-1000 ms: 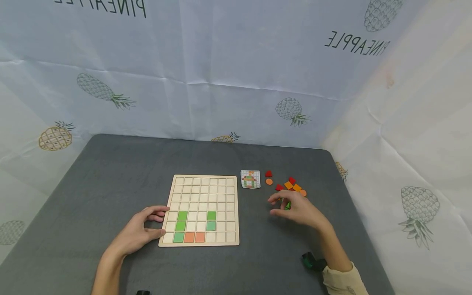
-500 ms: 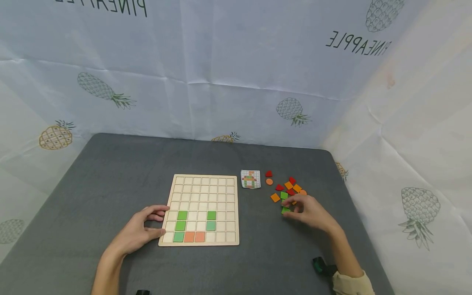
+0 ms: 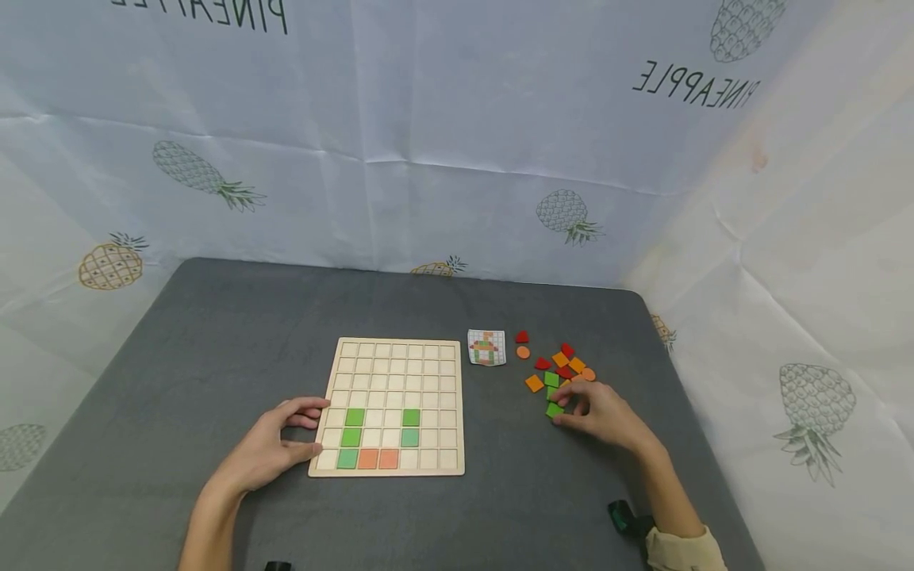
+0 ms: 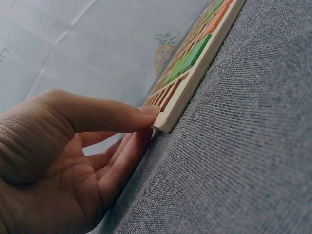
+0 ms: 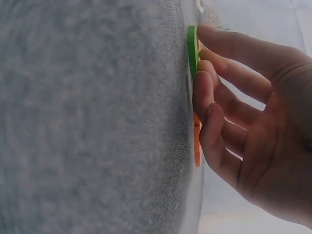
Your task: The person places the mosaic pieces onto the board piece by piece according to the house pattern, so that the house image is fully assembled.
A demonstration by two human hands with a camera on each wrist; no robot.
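A pale wooden grid board (image 3: 435, 396) lies on the dark grey table. Green and orange square tiles (image 3: 367, 459) sit in its lower cells. At the board's left edge rests my left hand (image 3: 260, 448); in the left wrist view its thumb (image 4: 126, 117) touches the near corner, while the other fingers lie beside and below the rim. My right hand (image 3: 603, 412) is low over the loose pieces, thumb and fingertip at opposite sides of a green square tile (image 3: 554, 410). The right wrist view shows this green tile (image 5: 192, 48) close to the cloth, against the fingertips.
A small pattern card (image 3: 486, 347) lies right of the board. Several loose red, orange and green pieces (image 3: 560, 360) are scattered beyond the right hand, with an orange square (image 3: 535, 384) to its left. Pineapple-print cloth (image 3: 457, 159) hangs behind the table.
My right hand has moved right and slightly down over the pile, its fingertips now at the green square tile. The left hand stays at the board's edge.
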